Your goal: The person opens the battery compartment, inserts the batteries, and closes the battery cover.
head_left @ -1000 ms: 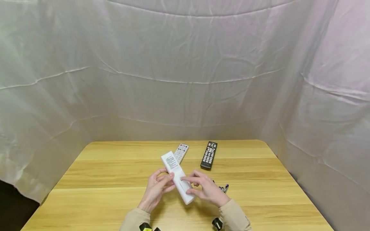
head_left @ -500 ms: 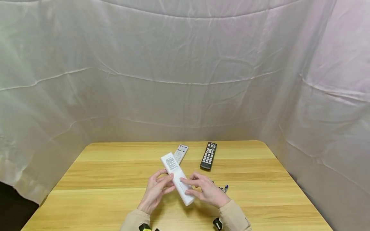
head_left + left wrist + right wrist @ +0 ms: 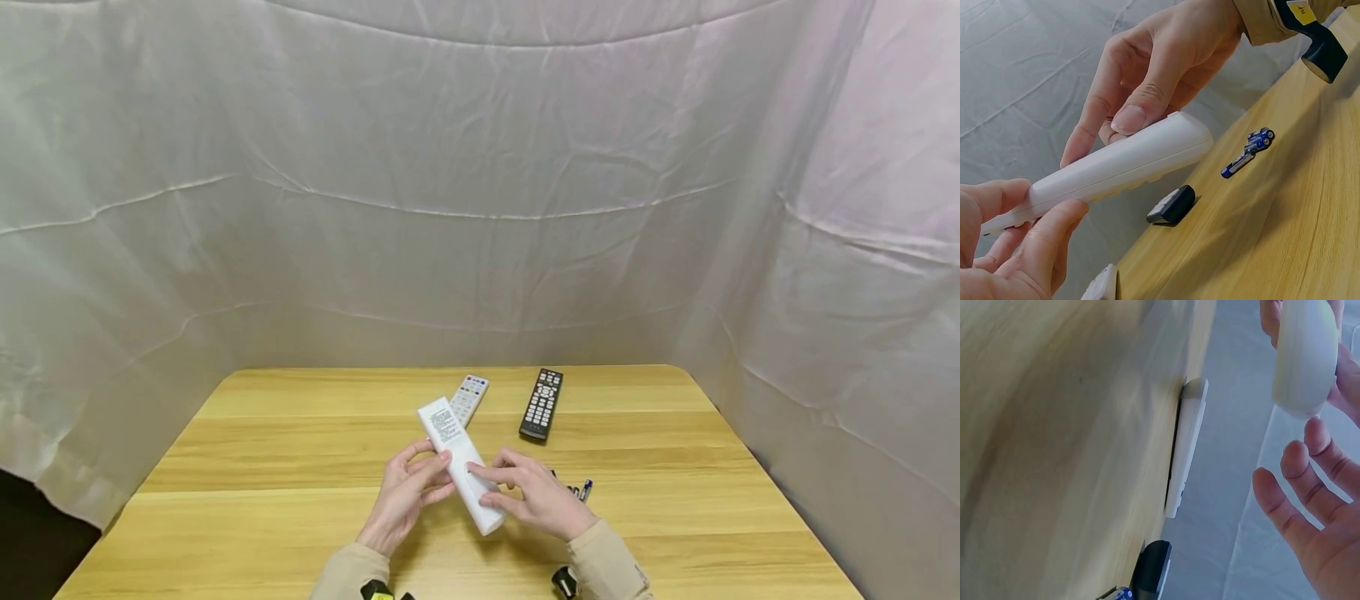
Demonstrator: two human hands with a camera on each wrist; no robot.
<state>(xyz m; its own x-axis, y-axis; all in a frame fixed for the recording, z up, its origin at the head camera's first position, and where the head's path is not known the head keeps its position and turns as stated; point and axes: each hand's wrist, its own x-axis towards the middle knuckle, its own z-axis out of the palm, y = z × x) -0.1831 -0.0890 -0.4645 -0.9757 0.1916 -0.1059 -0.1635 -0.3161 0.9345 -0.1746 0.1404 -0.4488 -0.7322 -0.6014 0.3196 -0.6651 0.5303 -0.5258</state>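
Observation:
In the head view my left hand [image 3: 405,495] grips a white remote control [image 3: 450,450] held above the table, its printed back facing up. The thumb lies on the remote's back, with fingers curled beneath. My right hand [image 3: 536,493] is at the remote's lower half, thumb and index fingertips touching the back around the battery cover [image 3: 480,483]. In the left wrist view the right thumb [image 3: 1132,117] presses on the white casing, near a small raised edge at its thick end. Loosely spread fingers [image 3: 1297,481] show beside the remote [image 3: 1305,356] in the right wrist view.
A second white remote [image 3: 471,396] lies behind the held one, partly covered by it. A black remote [image 3: 542,405] lies to its right. Several blue batteries [image 3: 1247,150] lie together on the wooden table [image 3: 262,467], partly behind the right hand. Grey curtain [image 3: 480,267] surrounds the table.
Both hands and the held remote stay almost in place. The head view has shifted very slightly, and the dark line at the battery cover's edge is less visible.

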